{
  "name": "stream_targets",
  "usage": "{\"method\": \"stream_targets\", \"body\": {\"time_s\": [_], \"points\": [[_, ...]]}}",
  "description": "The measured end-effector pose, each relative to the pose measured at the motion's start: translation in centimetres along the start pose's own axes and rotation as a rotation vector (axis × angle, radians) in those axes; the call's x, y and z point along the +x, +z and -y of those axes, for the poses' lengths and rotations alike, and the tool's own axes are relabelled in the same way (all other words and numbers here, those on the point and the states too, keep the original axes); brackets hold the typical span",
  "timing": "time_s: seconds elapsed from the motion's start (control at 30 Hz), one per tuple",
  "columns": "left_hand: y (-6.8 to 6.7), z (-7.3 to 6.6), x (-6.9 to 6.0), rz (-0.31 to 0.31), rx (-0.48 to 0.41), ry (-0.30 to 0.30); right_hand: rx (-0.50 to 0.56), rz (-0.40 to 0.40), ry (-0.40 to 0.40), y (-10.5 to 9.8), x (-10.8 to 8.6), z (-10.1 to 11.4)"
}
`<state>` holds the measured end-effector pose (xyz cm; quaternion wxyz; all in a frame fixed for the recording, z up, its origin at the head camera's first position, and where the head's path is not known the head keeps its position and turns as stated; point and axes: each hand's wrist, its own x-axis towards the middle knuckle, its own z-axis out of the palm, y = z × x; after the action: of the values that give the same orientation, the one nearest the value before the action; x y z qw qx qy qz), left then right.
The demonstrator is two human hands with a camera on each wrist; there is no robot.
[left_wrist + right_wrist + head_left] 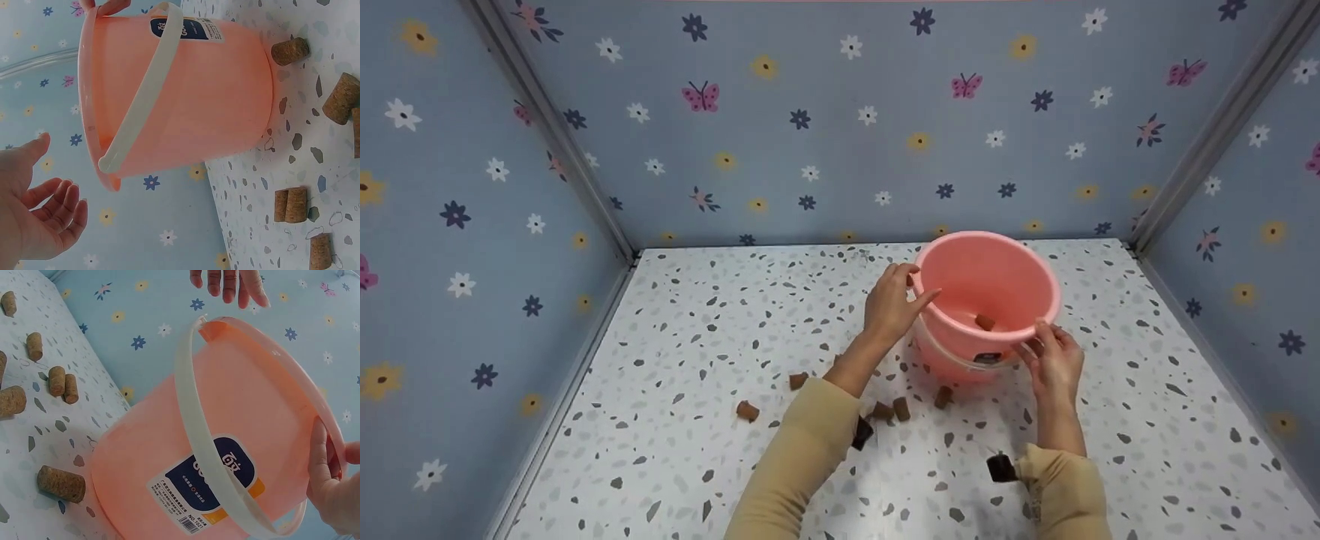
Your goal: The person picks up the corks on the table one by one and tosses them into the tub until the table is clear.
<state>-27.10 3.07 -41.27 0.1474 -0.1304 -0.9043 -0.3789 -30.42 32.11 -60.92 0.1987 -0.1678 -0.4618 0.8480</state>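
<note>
Pink bucket (990,274) | right hand (1057,361) grips rim (988,337) | head view only: cork (985,322) inside

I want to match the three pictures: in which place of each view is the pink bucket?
Head: the pink bucket is right of centre, its opening facing up.
Left wrist: it fills the upper middle, appearing sideways, its opening toward the left.
Right wrist: it spans the centre and lower right, its opening toward the upper right.
Shared landmark: the dark blue label on its outer wall.
</note>
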Motion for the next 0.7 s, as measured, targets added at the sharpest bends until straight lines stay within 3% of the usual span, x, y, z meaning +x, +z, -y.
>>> {"method": "stream_targets", "body": {"time_s": [0.23, 0.33, 0.4, 0.7], "points": [[-1.0, 1.6, -0.8, -0.033, 0.017, -0.005, -0.004, 0.027, -0.076, -0.2, 0.3, 0.0], [-1.3, 2.5, -1.3, -0.035, 0.02, -0.007, -0.037, 0.049, -0.075, -0.4, 0.3, 0.2], [-1.5, 3.1, -1.6, -0.031, 0.028, -0.015, -0.023, 0.072, -0.038, 0.2, -0.9, 1.4], [-2.3, 6.7, -3.7, -0.021, 0.042, -0.054, -0.087, 0.067, -0.09, -0.6, -0.2, 0.5]]}}
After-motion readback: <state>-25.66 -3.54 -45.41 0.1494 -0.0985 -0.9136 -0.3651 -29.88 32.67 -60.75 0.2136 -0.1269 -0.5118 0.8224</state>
